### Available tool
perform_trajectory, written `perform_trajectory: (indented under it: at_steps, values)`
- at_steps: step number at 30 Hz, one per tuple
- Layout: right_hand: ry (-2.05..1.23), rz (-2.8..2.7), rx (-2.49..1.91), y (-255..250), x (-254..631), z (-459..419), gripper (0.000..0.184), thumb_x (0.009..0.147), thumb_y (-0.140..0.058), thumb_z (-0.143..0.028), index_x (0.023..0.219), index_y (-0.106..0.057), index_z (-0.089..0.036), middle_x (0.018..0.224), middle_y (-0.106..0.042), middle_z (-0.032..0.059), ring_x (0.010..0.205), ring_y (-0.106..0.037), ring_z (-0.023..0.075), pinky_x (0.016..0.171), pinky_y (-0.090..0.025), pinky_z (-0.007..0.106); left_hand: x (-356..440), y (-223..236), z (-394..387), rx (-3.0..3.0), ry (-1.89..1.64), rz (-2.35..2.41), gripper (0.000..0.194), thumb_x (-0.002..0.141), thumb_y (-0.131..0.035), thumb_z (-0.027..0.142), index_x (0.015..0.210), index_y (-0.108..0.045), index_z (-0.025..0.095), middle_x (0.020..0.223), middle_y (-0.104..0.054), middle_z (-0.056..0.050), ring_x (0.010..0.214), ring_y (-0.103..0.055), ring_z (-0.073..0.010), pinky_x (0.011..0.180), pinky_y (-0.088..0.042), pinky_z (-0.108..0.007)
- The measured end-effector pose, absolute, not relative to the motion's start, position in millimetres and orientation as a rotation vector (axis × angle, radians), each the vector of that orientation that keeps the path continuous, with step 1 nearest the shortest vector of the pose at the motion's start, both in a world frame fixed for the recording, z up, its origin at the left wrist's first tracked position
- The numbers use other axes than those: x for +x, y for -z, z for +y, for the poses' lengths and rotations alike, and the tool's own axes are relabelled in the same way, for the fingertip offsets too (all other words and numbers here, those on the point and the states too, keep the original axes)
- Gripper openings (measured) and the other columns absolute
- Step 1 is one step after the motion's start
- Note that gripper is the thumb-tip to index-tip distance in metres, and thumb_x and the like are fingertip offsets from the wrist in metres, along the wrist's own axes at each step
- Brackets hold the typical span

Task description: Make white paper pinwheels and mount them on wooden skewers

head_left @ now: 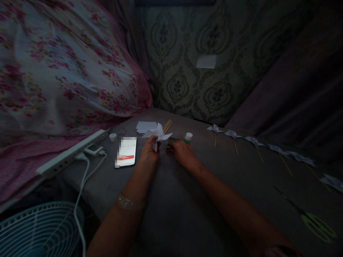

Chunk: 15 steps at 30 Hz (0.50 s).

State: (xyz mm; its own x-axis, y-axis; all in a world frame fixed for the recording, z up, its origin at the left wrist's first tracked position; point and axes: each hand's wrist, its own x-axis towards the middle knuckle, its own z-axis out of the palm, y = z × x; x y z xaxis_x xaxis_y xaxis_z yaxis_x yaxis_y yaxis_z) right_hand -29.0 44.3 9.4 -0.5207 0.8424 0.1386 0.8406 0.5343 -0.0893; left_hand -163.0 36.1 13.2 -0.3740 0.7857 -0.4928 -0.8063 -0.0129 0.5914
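My left hand (150,147) pinches a white paper pinwheel (160,132) by its lower part, its folded blades spread above the fingers. Close by on the right, my right hand (184,152) is closed at a small dark red object (169,149) with a shiny end; its kind is hard to make out in the dim light. Just behind the right hand stands a glue stick (188,137) with a white top and green body. Thin wooden sticks (168,125) lie beyond the pinwheel, beside a stack of white paper (144,126).
Several pinwheels on sticks (232,134) form a row along the right side. Green-handled scissors (317,223) lie at the near right. To the left are a phone (128,151), a white cap (113,137), a power strip (72,152) with cables, and a fan (40,228).
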Motion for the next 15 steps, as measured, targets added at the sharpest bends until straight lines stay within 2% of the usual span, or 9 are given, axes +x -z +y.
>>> perform_trajectory:
  at_steps: [5,12,15]
  values:
    - [0.009,-2.707,-1.483,-14,-39,50,0.036,0.090,-0.031,-0.011,0.109,-0.061,-0.016,0.112,-0.064,0.0133,0.105,-0.058,0.0233,0.082,-0.042,0.033,-162,-19,34,-0.098,-1.690,0.996,0.014,0.068,-0.060,0.002,0.066,-0.054,0.015,0.059,-0.057,0.002,0.044,-0.051,-0.0055,0.043,-0.040,-0.015]
    - [-0.079,-2.752,-1.552,-22,-46,55,0.032,0.090,-0.035,-0.015,0.105,-0.064,-0.014,0.110,-0.065,0.0168,0.104,-0.060,0.0256,0.080,-0.044,0.034,-164,-18,32,-0.071,-1.631,0.963,0.012,0.067,-0.059,0.005,0.063,-0.053,0.015,0.053,-0.055,0.003,0.039,-0.049,-0.0072,0.036,-0.029,-0.018]
    - [-0.073,-2.745,-1.559,-22,-46,57,0.031,0.091,-0.036,-0.017,0.106,-0.063,-0.013,0.110,-0.064,0.0176,0.105,-0.060,0.0253,0.081,-0.043,0.034,-165,-18,31,-0.046,-1.610,0.953,0.011,0.067,-0.059,0.007,0.064,-0.053,0.016,0.053,-0.055,0.004,0.039,-0.048,-0.0070,0.037,-0.029,-0.019]
